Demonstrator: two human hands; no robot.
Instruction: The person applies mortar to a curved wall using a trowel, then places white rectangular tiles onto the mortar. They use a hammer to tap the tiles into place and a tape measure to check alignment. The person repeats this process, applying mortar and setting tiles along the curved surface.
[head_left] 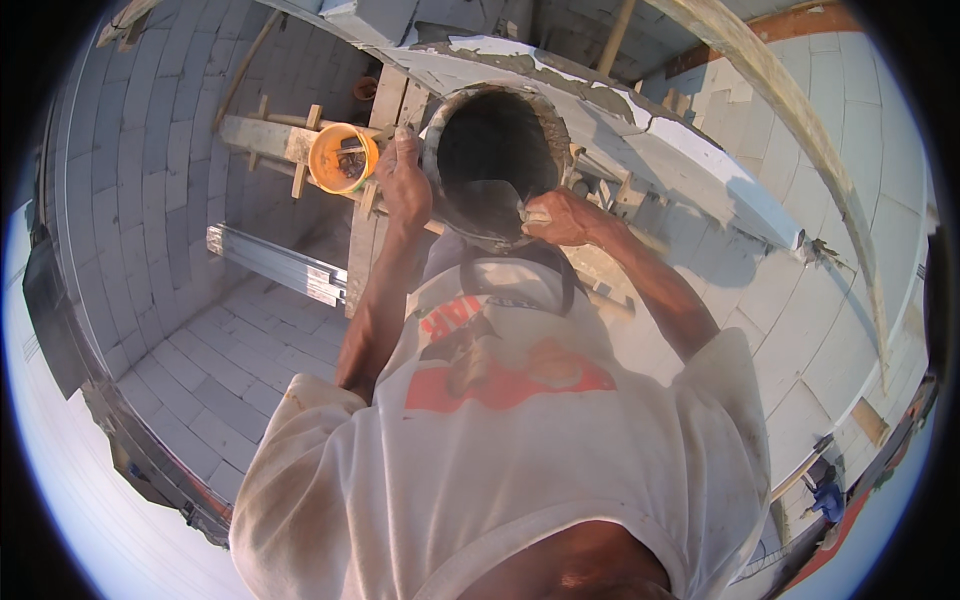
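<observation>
A round, dark bucket with a mortar-crusted rim is in front of my chest, its mouth turned up toward me. Against the bucket's left side is my left hand, gripping it; part of the fingers is hidden. My right hand is closed at the near right of the rim, round the handle of what looks like a trowel. The grey trowel blade reaches down inside the bucket, where shadow hides most of the contents.
An orange bucket with small tools in it stands left, by wooden planks. Metal profiles jut out below it. Block walls rise on both sides; a mortar-topped wall edge runs ahead. Another person is far right.
</observation>
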